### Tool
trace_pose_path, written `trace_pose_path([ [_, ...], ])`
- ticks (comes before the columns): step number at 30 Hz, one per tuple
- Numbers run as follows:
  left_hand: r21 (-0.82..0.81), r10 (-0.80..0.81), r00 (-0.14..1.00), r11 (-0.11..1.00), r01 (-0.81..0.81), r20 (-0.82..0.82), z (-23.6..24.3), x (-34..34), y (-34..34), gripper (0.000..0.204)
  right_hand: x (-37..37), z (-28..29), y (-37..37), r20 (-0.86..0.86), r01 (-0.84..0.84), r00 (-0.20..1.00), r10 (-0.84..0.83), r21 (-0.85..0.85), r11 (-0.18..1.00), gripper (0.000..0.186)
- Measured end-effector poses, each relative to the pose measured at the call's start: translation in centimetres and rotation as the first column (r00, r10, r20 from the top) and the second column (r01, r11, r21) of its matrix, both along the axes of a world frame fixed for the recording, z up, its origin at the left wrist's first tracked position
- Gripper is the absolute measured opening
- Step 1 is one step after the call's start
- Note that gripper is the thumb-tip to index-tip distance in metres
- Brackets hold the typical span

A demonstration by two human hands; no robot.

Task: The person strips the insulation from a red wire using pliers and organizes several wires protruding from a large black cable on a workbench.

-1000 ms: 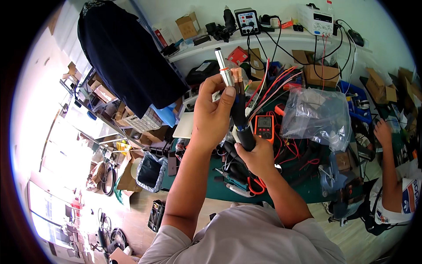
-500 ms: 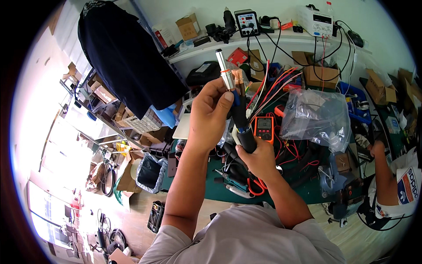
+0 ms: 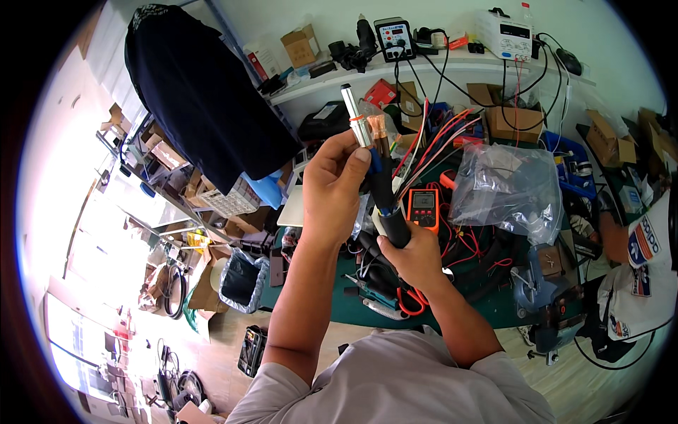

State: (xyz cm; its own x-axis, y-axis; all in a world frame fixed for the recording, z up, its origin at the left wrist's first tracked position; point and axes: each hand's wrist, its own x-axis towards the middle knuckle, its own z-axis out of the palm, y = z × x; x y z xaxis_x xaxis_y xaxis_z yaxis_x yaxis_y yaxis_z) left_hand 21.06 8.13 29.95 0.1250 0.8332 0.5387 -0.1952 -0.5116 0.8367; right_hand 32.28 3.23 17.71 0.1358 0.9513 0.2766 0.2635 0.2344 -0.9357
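Held up over the bench is a thick black cable, its end split into separate conductors. My right hand is wrapped round its sheath. With thumb and fingers my left hand pinches a silver metal connector pin, which has an orange ring and a black tip and sits at the end of a blue-sleeved conductor. Beside it stands another conductor with bare copper strands. Several thin coloured wires fan out to the right of the cable. An orange multimeter lies just beyond my right hand.
A clear plastic bag, red test leads and a bench vise lie to the right. Pliers are near the front edge. A power supply stands on the shelf. Another person is at the far right.
The pin and cable end have shifted slightly left and down with my left hand; both grips are kept. The person at the right has moved their arm.
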Motion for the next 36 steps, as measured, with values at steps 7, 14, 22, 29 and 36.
trace_pose_path([
  [7, -0.008, 0.006, 1.0, 1.0, -0.006, -0.01, 0.1, 0.2, -0.2, 0.03, 0.1, 0.0, -0.1, -0.01, 0.006, 1.0, -0.006, 0.029, 1.0, 0.024],
  [14, 0.071, 0.007, 0.999, 0.997, -0.004, -0.049, 0.2, -0.2, -0.1, 0.037, 0.2, -0.1, -0.1, -0.023, 0.0, 1.0, 0.0, -0.009, 1.0, 0.025],
  [22, 0.051, 0.024, 0.999, 0.998, -0.022, -0.033, 0.0, -0.1, 0.1, 0.037, 0.3, 0.1, -0.2, -0.002, 0.001, 1.0, -0.001, 0.017, 1.0, 0.025],
  [29, 0.068, 0.064, 0.997, 0.996, -0.061, -0.047, -0.3, 0.0, 0.1, 0.037, 0.4, 0.4, -0.3, -0.018, -0.008, 1.0, 0.009, 0.009, 1.0, 0.024],
  [36, -0.029, -0.11, 0.991, 0.994, 0.108, -0.079, 1.9, -0.5, -0.4, 0.039, 0.6, 0.3, -0.4, 0.013, -0.01, 1.0, 0.01, 0.014, 1.0, 0.023],
])
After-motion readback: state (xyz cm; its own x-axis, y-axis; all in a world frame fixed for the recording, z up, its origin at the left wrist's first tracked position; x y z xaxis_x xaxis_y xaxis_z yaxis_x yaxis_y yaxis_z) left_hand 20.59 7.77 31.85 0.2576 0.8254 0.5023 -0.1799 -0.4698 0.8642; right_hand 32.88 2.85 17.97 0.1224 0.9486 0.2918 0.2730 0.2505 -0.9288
